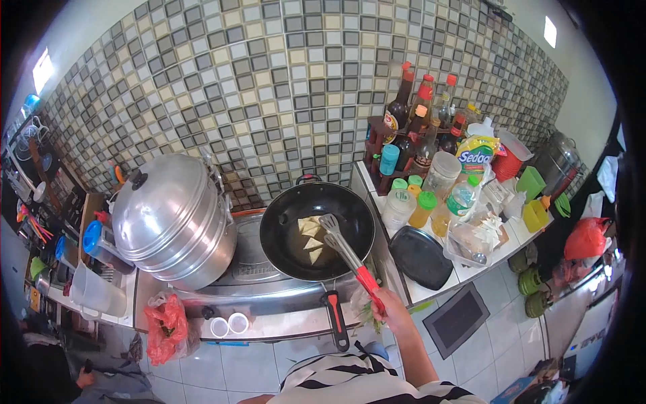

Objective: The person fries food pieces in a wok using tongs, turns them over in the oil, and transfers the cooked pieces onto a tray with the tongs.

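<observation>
A black wok (282,252) sits on the stove, its black and red handle pointing toward me. Several pale triangular pieces (312,244) lie in a little oil at its middle. My right hand (390,311) is closed round the red handle of metal tongs (346,250), whose tips are inside the wok beside the pieces. My left hand is out of view; only a bit of skin shows at the bottom edge.
Left of the wok stands a large metal steamer (171,222). Two white cups (238,323) and a red plastic bag (166,330) are at the front ledge. Bottles, jars and a black tray (420,257) crowd the right counter. Another person's hand (85,378) shows at the lower left.
</observation>
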Available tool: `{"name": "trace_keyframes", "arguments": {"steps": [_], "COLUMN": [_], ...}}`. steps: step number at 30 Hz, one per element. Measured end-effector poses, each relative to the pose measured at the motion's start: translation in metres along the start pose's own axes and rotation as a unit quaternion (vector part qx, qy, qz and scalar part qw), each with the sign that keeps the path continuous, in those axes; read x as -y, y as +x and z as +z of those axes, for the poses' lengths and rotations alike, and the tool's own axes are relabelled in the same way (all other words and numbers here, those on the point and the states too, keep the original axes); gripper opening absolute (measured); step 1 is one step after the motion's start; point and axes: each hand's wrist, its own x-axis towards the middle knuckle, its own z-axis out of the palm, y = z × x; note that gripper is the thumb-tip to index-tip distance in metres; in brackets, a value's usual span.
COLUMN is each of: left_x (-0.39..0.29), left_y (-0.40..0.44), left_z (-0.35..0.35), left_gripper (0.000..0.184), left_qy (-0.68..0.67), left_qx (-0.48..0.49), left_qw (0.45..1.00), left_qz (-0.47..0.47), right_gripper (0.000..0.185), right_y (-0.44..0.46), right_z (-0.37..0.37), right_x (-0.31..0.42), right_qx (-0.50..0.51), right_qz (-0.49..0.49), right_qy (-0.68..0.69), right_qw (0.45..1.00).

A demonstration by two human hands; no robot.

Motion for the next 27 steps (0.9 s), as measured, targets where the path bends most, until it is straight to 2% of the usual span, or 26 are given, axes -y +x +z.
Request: {"name": "trace_keyframes", "arguments": {"steps": [13, 19, 21, 22, 25, 26, 27], "left_x": [0.013, 0.004, -0.002, -0.005, -0.015, -0.020, -0.026], "left_y": [0.012, 0.025, 0.030, 0.034, 0.040, 0.046, 0.055], "left_z": [0.016, 0.031, 0.034, 0.037, 0.043, 0.041, 0.041], "left_gripper": [0.033, 0.034, 0.034, 0.034, 0.034, 0.034, 0.034], "left_qy": [0.059, 0.083, 0.091, 0.095, 0.106, 0.112, 0.117], "left_qx": [0.000, -0.008, -0.011, -0.014, -0.019, -0.021, -0.025], "left_qw": [0.998, 0.996, 0.995, 0.995, 0.993, 0.992, 0.992], "left_qz": [0.021, 0.032, 0.035, 0.037, 0.041, 0.045, 0.051], "right_gripper": [0.033, 0.028, 0.025, 0.025, 0.030, 0.030, 0.028], "right_y": [0.000, 0.005, 0.008, 0.007, 0.005, 0.007, 0.010], "right_z": [-0.004, -0.016, -0.021, -0.021, -0.022, -0.023, -0.023], "right_x": [0.004, 0.010, 0.012, 0.016, 0.029, 0.034, 0.038], "right_qx": [0.016, 0.012, -0.042, -0.039, -0.145, -0.143, -0.163], "right_qz": [0.010, 0.011, -0.031, -0.031, -0.169, -0.173, -0.219], "right_qy": [-0.031, -0.047, -0.131, -0.134, -0.345, -0.346, -0.395], "right_qw": [0.999, 0.999, 0.990, 0.990, 0.912, 0.911, 0.877]}}
